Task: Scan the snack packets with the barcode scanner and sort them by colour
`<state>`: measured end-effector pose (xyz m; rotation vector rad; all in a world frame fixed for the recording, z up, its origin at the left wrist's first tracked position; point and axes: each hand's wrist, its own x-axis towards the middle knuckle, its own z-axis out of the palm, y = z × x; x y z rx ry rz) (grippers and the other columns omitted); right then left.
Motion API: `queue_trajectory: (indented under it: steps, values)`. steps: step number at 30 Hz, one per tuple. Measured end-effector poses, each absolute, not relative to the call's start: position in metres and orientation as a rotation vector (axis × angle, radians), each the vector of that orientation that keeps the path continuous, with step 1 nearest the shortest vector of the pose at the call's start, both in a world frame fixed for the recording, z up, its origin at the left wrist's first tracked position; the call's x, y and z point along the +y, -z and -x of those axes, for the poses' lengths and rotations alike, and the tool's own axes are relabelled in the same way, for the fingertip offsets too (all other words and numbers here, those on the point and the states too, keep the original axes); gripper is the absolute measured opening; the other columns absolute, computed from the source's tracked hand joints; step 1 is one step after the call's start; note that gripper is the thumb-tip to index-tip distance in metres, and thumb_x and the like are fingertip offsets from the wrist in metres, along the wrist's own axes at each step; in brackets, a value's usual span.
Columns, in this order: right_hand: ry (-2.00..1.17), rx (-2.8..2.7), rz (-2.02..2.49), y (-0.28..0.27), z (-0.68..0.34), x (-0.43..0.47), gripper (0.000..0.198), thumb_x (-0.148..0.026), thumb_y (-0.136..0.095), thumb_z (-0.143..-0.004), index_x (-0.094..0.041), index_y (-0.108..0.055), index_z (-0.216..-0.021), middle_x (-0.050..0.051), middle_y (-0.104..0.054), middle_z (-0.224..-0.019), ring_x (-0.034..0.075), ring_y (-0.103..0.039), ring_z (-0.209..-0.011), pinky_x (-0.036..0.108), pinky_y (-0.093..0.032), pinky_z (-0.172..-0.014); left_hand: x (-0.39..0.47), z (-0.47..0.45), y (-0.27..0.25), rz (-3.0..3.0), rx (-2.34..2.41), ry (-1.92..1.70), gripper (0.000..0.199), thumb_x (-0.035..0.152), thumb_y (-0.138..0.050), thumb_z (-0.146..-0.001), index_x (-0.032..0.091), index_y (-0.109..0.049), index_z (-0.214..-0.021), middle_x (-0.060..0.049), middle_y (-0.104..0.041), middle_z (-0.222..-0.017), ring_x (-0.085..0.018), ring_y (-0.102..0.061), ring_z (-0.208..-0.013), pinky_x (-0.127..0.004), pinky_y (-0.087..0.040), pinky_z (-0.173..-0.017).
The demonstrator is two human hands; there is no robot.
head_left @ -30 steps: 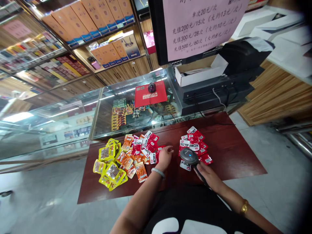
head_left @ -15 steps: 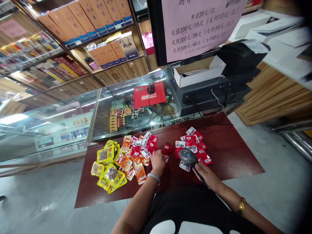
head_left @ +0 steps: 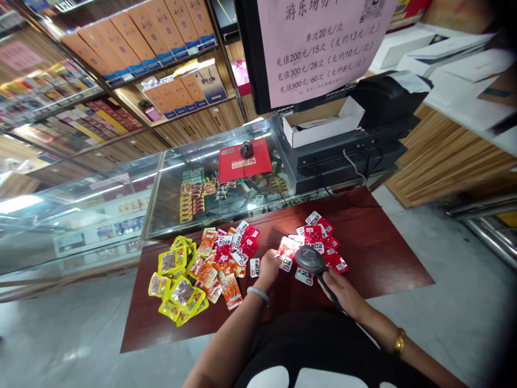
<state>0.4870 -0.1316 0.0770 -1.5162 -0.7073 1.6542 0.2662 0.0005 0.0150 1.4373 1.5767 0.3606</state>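
Note:
My right hand (head_left: 341, 291) grips the handle of a dark barcode scanner (head_left: 310, 260), its head facing the board. With its fingers pinched, my left hand (head_left: 269, 269) holds a red-and-white snack packet (head_left: 288, 247), brightly lit just left of the scanner head. Beside my left fingers lies another white packet (head_left: 254, 267). A spread of red-and-white packets (head_left: 323, 237) lies beyond and right of the scanner. To the left are orange snack packets (head_left: 231, 291), red ones partly over them, and a pile of yellow packets (head_left: 183, 291).
The dark red board (head_left: 383, 248) carries the packets. Behind it stands a glass display counter (head_left: 165, 215) with a red mouse pad (head_left: 230, 164) and a black mouse (head_left: 246, 149). A monitor with a pink sign (head_left: 319, 54), an open white box (head_left: 323, 132) and dark till equipment (head_left: 335, 156) stand at the back right.
My left hand has moved right from the red packets and now holds a packet up beside the scanner. A bright light falls on that packet. The scanner has hardly moved.

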Motion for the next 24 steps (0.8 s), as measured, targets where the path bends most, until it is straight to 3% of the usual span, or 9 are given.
queue_trajectory:
  steps: [3, 6, 9, 12, 14, 17, 19, 22, 24]
  values:
    - [-1.647, -0.673, 1.495, -0.079, -0.489, -0.131, 0.058, -0.072, -0.06, -0.087, -0.029, -0.068, -0.125, 0.01, -0.075, -0.113, 0.032, -0.068, -0.112, 0.043, -0.055, -0.095, 0.002, -0.266, -0.016, -1.464, 1.568, -0.342, 0.007, 0.023, -0.065, -0.08, 0.017, -0.066, -0.078, -0.003, -0.07, -0.078, -0.017, -0.064, -0.076, -0.027, -0.047, -0.073]
    - [-1.663, -0.619, 1.512, -0.084, -0.491, -0.131, 0.064, -0.077, -0.062, -0.081, -0.027, -0.069, -0.12, 0.01, -0.075, -0.111, 0.031, -0.069, -0.104, 0.04, -0.056, -0.087, 0.0, -0.272, -0.011, -1.282, 1.534, -0.427, 0.011, 0.028, -0.069, -0.08, 0.017, -0.066, -0.082, -0.003, -0.072, -0.08, -0.016, -0.066, -0.076, -0.026, -0.049, -0.073]
    - [-1.671, -0.625, 1.535, -0.084, -0.492, -0.133, 0.063, -0.079, -0.062, -0.08, -0.024, -0.07, -0.11, 0.006, -0.074, -0.092, 0.025, -0.069, -0.082, 0.035, -0.056, -0.072, -0.004, -0.292, -0.006, -1.08, 1.405, -0.484, 0.018, 0.028, -0.072, -0.079, 0.015, -0.069, -0.092, -0.006, -0.075, -0.086, -0.018, -0.069, -0.08, -0.029, -0.053, -0.076]
    - [-1.669, -0.677, 1.558, -0.078, -0.494, -0.136, 0.057, -0.076, -0.059, -0.084, -0.024, -0.07, -0.103, 0.002, -0.07, -0.074, 0.021, -0.064, -0.067, 0.031, -0.053, -0.062, -0.007, -0.311, -0.008, -1.001, 1.231, -0.497, 0.032, 0.023, -0.072, -0.081, 0.014, -0.07, -0.112, -0.012, -0.076, -0.107, -0.021, -0.07, -0.096, -0.033, -0.054, -0.088]
    - [-1.666, -0.681, 1.57, -0.076, -0.494, -0.137, 0.058, -0.077, -0.058, -0.083, -0.024, -0.07, -0.102, 0.003, -0.072, -0.077, 0.024, -0.067, -0.071, 0.035, -0.056, -0.068, -0.006, -0.309, -0.015, -1.121, 1.237, -0.457, 0.036, 0.02, -0.07, -0.083, 0.016, -0.069, -0.119, -0.013, -0.073, -0.118, -0.022, -0.069, -0.104, -0.035, -0.052, -0.094]
    - [-1.649, -0.662, 1.567, -0.077, -0.493, -0.136, 0.061, -0.079, -0.06, -0.08, -0.025, -0.071, -0.108, 0.009, -0.077, -0.1, 0.031, -0.071, -0.096, 0.043, -0.056, -0.089, -0.003, -0.282, -0.03, -1.577, 1.437, -0.262, 0.034, 0.02, -0.072, -0.082, 0.02, -0.07, -0.115, -0.011, -0.071, -0.12, -0.025, -0.063, -0.114, -0.039, -0.046, -0.103]
    - [-1.66, -0.651, 1.558, -0.08, -0.491, -0.135, 0.064, -0.079, -0.061, -0.079, -0.027, -0.071, -0.114, 0.011, -0.076, -0.113, 0.033, -0.069, -0.106, 0.045, -0.054, -0.096, -0.001, -0.256, -0.039, -1.878, 1.617, -0.016, 0.043, 0.022, -0.077, -0.077, 0.02, -0.068, -0.119, -0.013, -0.067, -0.126, -0.03, -0.056, -0.122, -0.044, -0.041, -0.108]
    - [-1.682, -0.672, 1.563, -0.082, -0.488, -0.133, 0.065, -0.079, -0.061, -0.079, -0.027, -0.071, -0.117, 0.01, -0.076, -0.111, 0.033, -0.07, -0.1, 0.045, -0.055, -0.092, 0.0, -0.225, -0.043, -2.073, 1.801, 0.368, 0.061, 0.026, -0.084, -0.069, 0.018, -0.062, -0.126, -0.017, -0.058, -0.136, -0.036, -0.05, -0.127, -0.048, -0.038, -0.107]
    - [-1.694, -0.689, 1.564, -0.082, -0.485, -0.133, 0.065, -0.079, -0.06, -0.08, -0.027, -0.071, -0.117, 0.008, -0.077, -0.102, 0.03, -0.071, -0.09, 0.043, -0.057, -0.086, 0.001, -0.213, -0.041, -2.127, 1.803, 0.487, 0.056, 0.029, -0.084, -0.069, 0.018, -0.063, -0.12, -0.018, -0.056, -0.136, -0.036, -0.049, -0.127, -0.047, -0.038, -0.106]
